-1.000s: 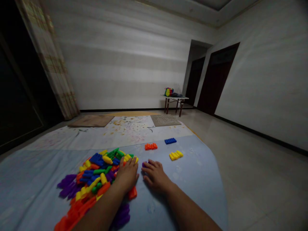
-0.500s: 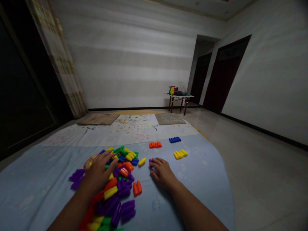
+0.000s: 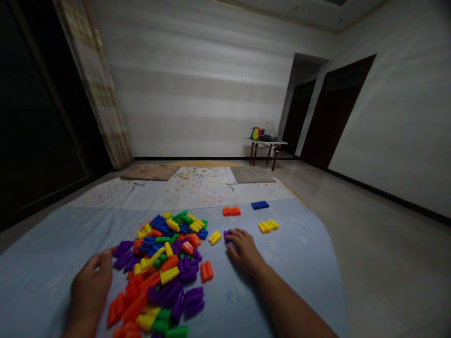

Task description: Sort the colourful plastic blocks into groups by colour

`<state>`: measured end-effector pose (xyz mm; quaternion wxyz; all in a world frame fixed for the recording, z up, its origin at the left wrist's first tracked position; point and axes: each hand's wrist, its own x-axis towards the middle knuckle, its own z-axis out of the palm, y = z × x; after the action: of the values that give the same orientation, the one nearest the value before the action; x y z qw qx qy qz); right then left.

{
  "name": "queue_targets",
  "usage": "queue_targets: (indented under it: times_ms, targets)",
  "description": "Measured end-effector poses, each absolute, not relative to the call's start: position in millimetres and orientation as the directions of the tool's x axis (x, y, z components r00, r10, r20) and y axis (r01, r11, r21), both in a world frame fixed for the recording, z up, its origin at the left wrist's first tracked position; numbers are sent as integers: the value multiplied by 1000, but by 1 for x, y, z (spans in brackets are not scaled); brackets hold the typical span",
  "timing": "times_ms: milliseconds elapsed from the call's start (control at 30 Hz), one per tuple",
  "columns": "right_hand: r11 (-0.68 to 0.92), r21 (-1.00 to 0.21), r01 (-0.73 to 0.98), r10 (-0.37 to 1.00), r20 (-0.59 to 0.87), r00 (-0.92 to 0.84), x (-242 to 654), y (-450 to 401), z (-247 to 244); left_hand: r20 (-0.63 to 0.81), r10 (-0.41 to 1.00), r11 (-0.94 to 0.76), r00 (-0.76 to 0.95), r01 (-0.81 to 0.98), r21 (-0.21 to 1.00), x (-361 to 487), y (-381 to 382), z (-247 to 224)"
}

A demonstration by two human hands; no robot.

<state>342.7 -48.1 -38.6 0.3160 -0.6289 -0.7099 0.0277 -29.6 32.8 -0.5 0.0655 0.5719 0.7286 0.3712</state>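
Over a small purple plastic block (image 3: 226, 236) lies my right hand (image 3: 244, 251), its fingers curled down on it against the cloth. My left hand (image 3: 93, 281) is at the left edge of a heap of rounded, bullet-shaped plastic blocks (image 3: 169, 263) in purple, orange, yellow, green and blue. Its fingers are apart, and the fingertips reach the purple blocks (image 3: 123, 249) on that side. Just left of the right hand rest yellow blocks (image 3: 214, 237). A pair of orange blocks (image 3: 206, 271) lies nearer me.
Beyond my right hand lie a row of orange blocks (image 3: 231, 211), a row of blue blocks (image 3: 260, 205) and a yellow group (image 3: 268, 226). Two flat boards (image 3: 151, 172) (image 3: 252, 174) lie at the far side of the cloth-covered table (image 3: 289, 281). A small table (image 3: 267, 141) stands behind.
My left hand has moved from over the heap to its left side, nearer me, uncovering blocks. The right hand stays on the purple block. The view has shifted slightly.
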Motion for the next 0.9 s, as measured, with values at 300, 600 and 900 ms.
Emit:
queue_targets:
  times_ms: [300,600,900]
  targets:
    - [303,-310,901,856,503,-115,333,-41,-28,182,924,69,-336,616,785,-31,35,-10]
    - [323,-160,933,939,178,-295,306,-6,-1,185,927,60,-325,618,784,-35,40,-13]
    - [250,-175,952,953,219,-210,305,-44,12,146,930,106,-338,625,773,-35,41,-16]
